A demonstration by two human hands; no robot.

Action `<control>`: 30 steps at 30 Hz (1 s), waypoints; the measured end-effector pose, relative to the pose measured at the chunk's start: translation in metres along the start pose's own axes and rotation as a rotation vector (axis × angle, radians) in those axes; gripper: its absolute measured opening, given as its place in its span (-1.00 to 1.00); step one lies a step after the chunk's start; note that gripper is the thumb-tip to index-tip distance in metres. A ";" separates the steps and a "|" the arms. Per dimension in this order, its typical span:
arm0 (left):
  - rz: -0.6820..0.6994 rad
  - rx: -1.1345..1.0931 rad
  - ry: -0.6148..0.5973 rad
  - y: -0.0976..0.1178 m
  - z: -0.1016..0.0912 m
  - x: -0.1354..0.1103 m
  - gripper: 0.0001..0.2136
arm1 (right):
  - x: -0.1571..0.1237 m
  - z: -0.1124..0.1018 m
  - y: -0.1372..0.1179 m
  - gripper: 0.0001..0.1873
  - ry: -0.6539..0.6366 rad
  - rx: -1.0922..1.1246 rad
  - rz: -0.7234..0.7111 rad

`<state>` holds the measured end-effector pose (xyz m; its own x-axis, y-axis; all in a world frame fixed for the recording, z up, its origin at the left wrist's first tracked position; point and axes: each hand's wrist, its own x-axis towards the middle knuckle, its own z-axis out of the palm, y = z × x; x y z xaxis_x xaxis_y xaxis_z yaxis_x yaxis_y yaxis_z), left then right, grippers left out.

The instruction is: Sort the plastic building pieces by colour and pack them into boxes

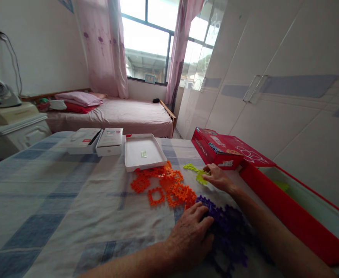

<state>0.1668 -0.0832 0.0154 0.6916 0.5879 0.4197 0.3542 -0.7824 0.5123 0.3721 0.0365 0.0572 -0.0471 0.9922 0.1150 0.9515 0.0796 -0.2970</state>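
My left hand (191,233) lies on the checked cloth with its fingers curled onto a pile of purple interlocking tiles (230,227). Farther out, my right hand (217,177) pinches a yellow-green tile (200,177), and another yellow-green tile (190,166) lies just left of it. Between the two hands and to the left spreads a heap of orange tiles (169,184), several loose ones at its edge.
A white tray lid (130,154) lies behind the orange heap. Two white boxes (96,141) sit further back. A red box (215,148) and a long red open box (288,212) line the right side by the wardrobe. A bed stands behind the table.
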 end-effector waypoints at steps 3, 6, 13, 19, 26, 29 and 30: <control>0.004 0.001 -0.005 -0.001 0.000 0.000 -0.70 | 0.016 0.000 -0.014 -0.76 0.032 0.051 -0.018; -0.006 0.006 -0.009 -0.001 0.000 0.000 -0.68 | 0.036 0.010 -0.022 -0.69 -0.012 0.044 -0.031; -0.012 -0.007 -0.020 -0.002 0.001 0.001 -0.67 | 0.048 0.031 -0.020 -0.60 -0.116 0.008 -0.038; -0.043 0.006 -0.059 -0.003 0.001 -0.001 -0.62 | 0.037 0.020 -0.026 -0.69 0.013 -0.012 0.021; -0.033 0.026 -0.064 -0.001 0.000 -0.001 -0.63 | 0.005 -0.011 -0.009 -0.62 -0.002 -0.031 0.060; -0.031 0.035 -0.044 -0.002 0.000 0.000 -0.63 | -0.008 -0.005 -0.006 -0.38 -0.094 -0.046 0.041; -0.025 0.039 -0.038 -0.002 0.000 0.000 -0.63 | -0.011 -0.002 -0.008 -0.28 -0.105 -0.055 0.039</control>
<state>0.1659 -0.0818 0.0141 0.7057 0.5994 0.3779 0.3951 -0.7756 0.4923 0.3660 0.0253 0.0600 -0.0384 0.9993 0.0036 0.9683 0.0381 -0.2469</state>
